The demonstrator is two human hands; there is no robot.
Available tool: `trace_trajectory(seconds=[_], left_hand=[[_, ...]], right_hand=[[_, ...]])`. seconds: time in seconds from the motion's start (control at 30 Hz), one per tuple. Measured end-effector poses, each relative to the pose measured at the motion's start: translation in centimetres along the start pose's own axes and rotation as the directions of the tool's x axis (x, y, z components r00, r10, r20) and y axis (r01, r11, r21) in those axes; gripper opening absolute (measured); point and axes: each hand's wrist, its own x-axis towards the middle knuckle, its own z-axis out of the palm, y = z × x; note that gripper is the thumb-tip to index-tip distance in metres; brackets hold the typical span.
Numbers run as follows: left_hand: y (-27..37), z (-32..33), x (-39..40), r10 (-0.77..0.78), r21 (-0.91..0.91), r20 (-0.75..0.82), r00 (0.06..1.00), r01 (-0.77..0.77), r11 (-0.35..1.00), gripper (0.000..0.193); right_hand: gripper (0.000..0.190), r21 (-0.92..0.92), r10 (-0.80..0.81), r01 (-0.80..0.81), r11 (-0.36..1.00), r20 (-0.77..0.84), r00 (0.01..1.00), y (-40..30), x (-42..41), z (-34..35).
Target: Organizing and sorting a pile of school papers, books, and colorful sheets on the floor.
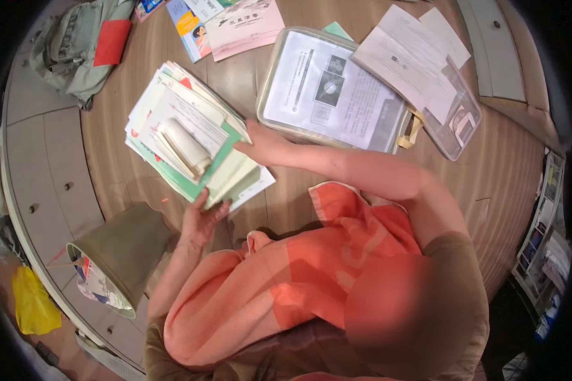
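Observation:
Both of my hands grip a stack of papers and booklets above the wooden floor. My left hand holds its lower edge, fingers beneath and thumb at a green sheet. At the right edge, my right hand pinches the stack's side. On top of the pile lies a small, thick booklet with curled pages. Just right of my right hand is a clear zip document case with printed sheets in it and a beige ribbon at its corner.
Loose printed sheets overlap the case and a clear pouch. Pink and colourful booklets lie at the top. A grey-green backpack bears a red booklet. A tipped bin stands by the drawers at left. An orange towel covers my lap.

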Motion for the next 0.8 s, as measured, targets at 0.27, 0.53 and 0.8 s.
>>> trace_trajectory(seconds=[0.27,0.53,0.8], left_hand=[[9.0,-0.7,4.9,0.3,-0.029,-0.118,0.947,-0.305,0.952,0.043],[13.3,-2.3,7.5,0.327,0.007,-0.126,0.936,-0.329,0.944,0.035],[13.2,-4.3,9.9,0.342,0.009,-0.116,0.933,-0.343,0.939,0.037]], right_hand=[[0.071,0.21,-0.281,0.272,0.939,0.013,0.96,-1.6,7.1,-0.5],[0.083,-0.433,-0.547,0.531,0.729,0.098,0.831,3.0,-0.4,-0.9],[0.1,-0.638,-0.339,0.319,0.701,0.096,0.936,4.4,-2.3,-5.9]])
